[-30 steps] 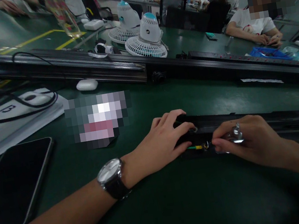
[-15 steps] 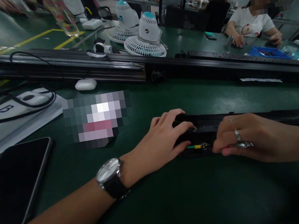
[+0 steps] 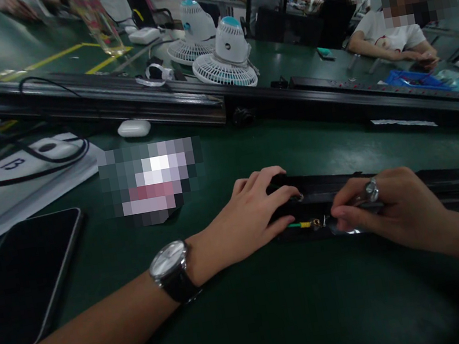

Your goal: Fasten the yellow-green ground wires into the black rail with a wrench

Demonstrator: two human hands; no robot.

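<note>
Wire (image 3: 294, 225), green w/ yellow sleeve (image 3: 304, 224) & metal ring end (image 3: 316, 223), lies right of frame centre, at L end of black housing (image 3: 317, 183). IMO, work it w/ L thumb steady so wire doesn't roll, R grip light, tip lined up w/ ring. Ring end sits btwn my hands: just right of L thumb, just left of R fingertips. L hand (image 3: 254, 212): fingers spread, index by small metal bit (image 3: 301, 197). R hand (image 3: 393, 203): thumb + fingers pinching thin shiny item (image 3: 354, 230), too blurry to ID; can't tell if it touches ring. Further out: phone (image 3: 24, 288) far left, white case (image 3: 134, 128) upper left, fan (image 3: 231, 54) top centre, co-worker (image 3: 394, 37) upper right.
</note>
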